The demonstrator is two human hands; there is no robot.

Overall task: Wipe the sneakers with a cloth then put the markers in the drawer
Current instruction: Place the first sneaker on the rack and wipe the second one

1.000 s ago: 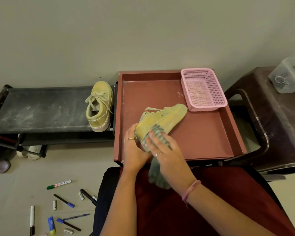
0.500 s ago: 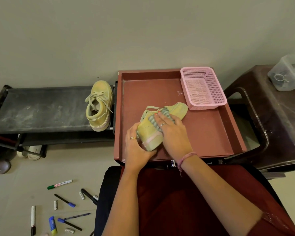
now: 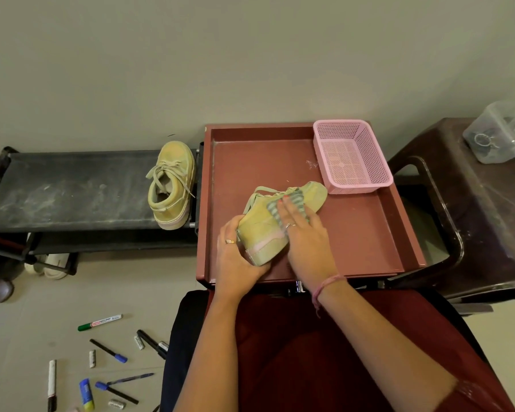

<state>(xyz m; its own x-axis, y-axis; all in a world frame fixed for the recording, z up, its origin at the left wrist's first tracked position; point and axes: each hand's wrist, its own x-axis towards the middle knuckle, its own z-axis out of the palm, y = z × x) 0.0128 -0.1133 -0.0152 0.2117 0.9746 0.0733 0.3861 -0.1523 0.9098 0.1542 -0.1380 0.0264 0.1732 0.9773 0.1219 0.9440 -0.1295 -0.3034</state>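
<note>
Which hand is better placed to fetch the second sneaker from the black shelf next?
Probably the left hand: the second sneaker sits on the black shelf on its side. The right hand presses the cloth.

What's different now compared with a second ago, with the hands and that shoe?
The right hand slid the striped grey cloth from the heel end, where it hung over the drawer's front edge, up along the yellow-green suede sneaker toward its toe. The left hand kept gripping the heel. The second sneaker on the black rack, the pink basket and the markers on the floor stayed put.
</note>
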